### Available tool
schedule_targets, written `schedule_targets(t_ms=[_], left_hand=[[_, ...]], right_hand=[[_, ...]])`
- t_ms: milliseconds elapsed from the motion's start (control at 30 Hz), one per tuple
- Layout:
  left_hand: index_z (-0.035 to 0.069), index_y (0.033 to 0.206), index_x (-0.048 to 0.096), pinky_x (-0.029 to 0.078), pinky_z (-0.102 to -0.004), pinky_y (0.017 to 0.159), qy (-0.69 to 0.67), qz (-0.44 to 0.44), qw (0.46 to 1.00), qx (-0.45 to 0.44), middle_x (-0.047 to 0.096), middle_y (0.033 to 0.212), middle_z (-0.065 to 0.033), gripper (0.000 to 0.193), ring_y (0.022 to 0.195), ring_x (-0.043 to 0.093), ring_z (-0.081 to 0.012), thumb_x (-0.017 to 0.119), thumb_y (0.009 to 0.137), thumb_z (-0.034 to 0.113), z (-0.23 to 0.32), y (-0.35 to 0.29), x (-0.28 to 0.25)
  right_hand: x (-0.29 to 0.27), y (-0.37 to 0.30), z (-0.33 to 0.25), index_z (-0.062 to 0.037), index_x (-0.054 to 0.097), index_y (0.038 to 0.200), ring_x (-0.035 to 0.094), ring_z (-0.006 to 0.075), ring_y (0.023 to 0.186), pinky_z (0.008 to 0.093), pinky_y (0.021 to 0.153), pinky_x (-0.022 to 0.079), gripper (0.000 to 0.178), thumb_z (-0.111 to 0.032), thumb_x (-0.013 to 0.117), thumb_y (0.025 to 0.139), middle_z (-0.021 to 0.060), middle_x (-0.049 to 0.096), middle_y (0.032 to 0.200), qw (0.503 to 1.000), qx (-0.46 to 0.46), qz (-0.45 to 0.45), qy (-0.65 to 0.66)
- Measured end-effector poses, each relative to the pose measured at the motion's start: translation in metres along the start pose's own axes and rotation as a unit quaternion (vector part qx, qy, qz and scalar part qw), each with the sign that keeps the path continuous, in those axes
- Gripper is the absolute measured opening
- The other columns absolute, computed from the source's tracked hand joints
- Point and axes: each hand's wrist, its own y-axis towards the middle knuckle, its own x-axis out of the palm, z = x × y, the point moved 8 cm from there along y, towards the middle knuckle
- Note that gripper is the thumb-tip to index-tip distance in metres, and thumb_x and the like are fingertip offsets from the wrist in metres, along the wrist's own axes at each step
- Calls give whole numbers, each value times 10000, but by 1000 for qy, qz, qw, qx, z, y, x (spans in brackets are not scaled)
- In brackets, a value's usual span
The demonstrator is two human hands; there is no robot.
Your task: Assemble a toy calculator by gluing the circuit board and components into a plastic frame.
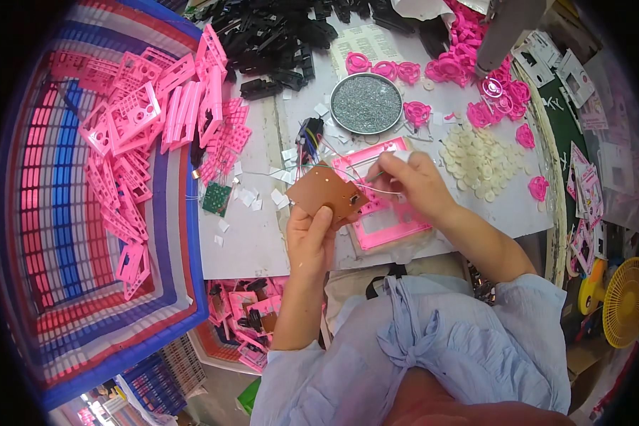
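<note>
My left hand (311,245) grips a brown circuit board (323,190) by its near edge, thumb on top. Thin wires (385,190), white and green, run from the board toward my right hand (420,186). The fingers of that hand are pinched together on the wires, and their tips are partly hidden. Beneath both hands lies a pink rectangular plastic frame (383,235) with an opening. A bundle of coloured wires (309,135) lies just beyond the board.
A round dish of small metal screws (366,104) stands ahead, with cream discs (481,162) and pink ring parts (456,67) to the right. Black parts (270,42) pile up at the back. A blue-rimmed basket (172,334) of pink panels, a green circuit board (216,198) and white scraps (248,197) are leftward.
</note>
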Motion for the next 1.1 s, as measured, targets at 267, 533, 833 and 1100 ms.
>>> schedule_targets(t_ms=[267,533,833,1100], left_hand=[[30,1364,398,615,-407,732,-95,-81,992,18,658,1173,-202,397,901,713,-302,505,1051,250,-2,4,2],[21,1437,349,621,-391,710,-29,19,999,17,647,1152,-168,471,885,701,-279,495,1053,252,3,1,19],[-5,1323,464,577,-321,627,90,-26,995,45,666,1140,-169,367,865,696,-224,521,1049,231,1,-10,29],[-18,1309,477,540,-234,562,117,25,993,-6,684,1053,-148,291,805,677,-159,484,1057,128,0,-28,24]], right_hand=[[40,-3,27,-41,663,713,374,91,392,280,406,278,635,-566,468,1011,23,505,494,960,145,-229,-77],[32,-7,-40,-25,693,1120,478,75,721,225,618,401,363,-230,792,837,23,590,941,960,-223,-116,-120],[26,-26,-27,14,678,1160,579,57,762,224,598,459,257,-113,688,937,17,640,922,986,-67,-95,116],[-49,-72,7,19,639,1102,560,93,624,232,508,447,195,-126,644,971,42,637,821,958,-23,140,249]])
